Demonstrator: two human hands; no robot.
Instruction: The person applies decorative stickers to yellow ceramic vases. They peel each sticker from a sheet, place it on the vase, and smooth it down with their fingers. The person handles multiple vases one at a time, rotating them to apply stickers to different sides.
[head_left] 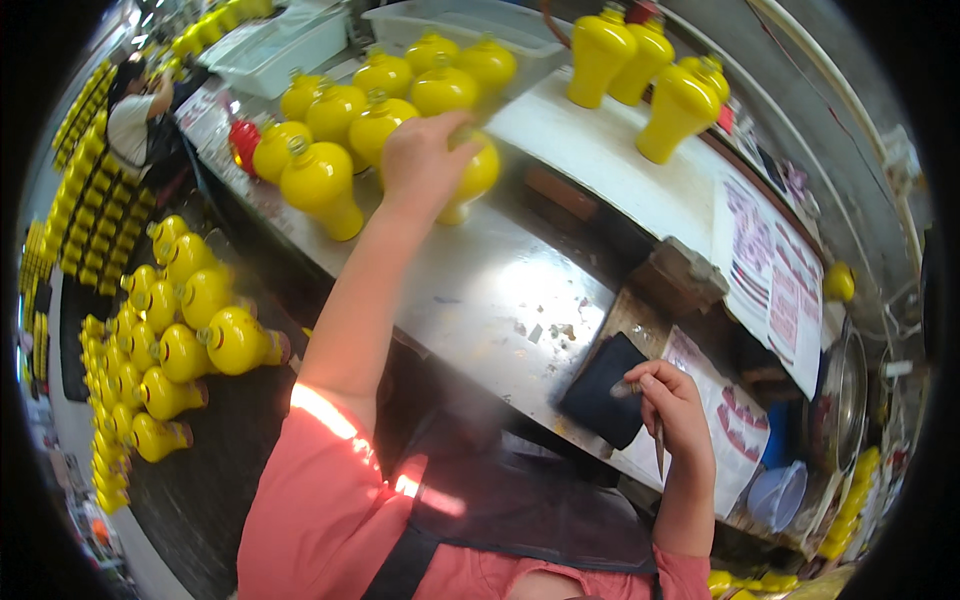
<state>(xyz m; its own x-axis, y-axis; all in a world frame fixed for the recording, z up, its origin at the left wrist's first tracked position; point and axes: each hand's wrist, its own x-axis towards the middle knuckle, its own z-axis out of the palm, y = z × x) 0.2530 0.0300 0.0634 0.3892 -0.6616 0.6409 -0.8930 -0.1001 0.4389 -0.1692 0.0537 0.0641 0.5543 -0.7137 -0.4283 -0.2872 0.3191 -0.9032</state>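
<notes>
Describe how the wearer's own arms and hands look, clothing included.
The left hand and right hand are ungloved, with no watch or bracelet visible. Both forearms are bare below a coral-red top with short sleeves; bright light streaks the left one. A dark apron covers the front.

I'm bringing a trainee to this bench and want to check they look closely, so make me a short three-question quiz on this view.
1. True or false: the left hand is at a yellow vase.
2. What does the right hand hold?
A) scissors
B) a slim pointed tool
C) a cup
3. Fill in: the pale blue bucket is on the person's ____ side.

Key: 1. True; 2. B; 3. right
</notes>
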